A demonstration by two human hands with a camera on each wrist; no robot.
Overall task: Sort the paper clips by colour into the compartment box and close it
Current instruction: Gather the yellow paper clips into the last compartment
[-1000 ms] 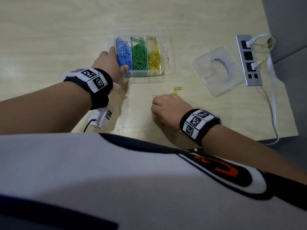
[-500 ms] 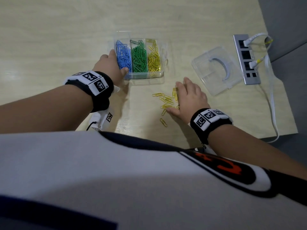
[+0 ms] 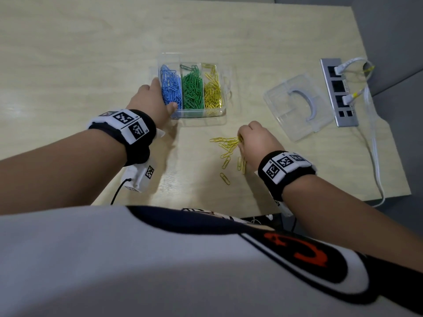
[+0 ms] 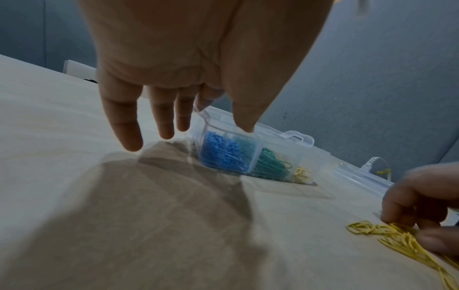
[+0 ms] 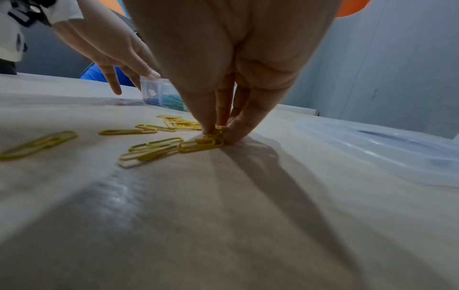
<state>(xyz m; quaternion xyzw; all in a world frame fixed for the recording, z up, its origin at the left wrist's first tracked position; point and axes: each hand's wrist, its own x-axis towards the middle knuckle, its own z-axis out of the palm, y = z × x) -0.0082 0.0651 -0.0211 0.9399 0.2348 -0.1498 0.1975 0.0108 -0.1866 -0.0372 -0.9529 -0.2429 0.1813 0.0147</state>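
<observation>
Left hand (image 3: 151,99), fingers straight, steadies the compartment box (image 3: 201,114) at its 8 o'clock corner so it won't slide, while right hand (image 3: 256,143) pinches loose yellow paper clips (image 3: 225,143) on the surface (image 3: 68,65) at the box's 5 o'clock.

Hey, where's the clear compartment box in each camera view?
Head: compartment box upper centre, left hand touching its left side.
Left wrist: box centre-right, under the left hand.
Right wrist: box small, upper left.
Shared landmark: loose yellow clips, pinched by the right hand.
</observation>
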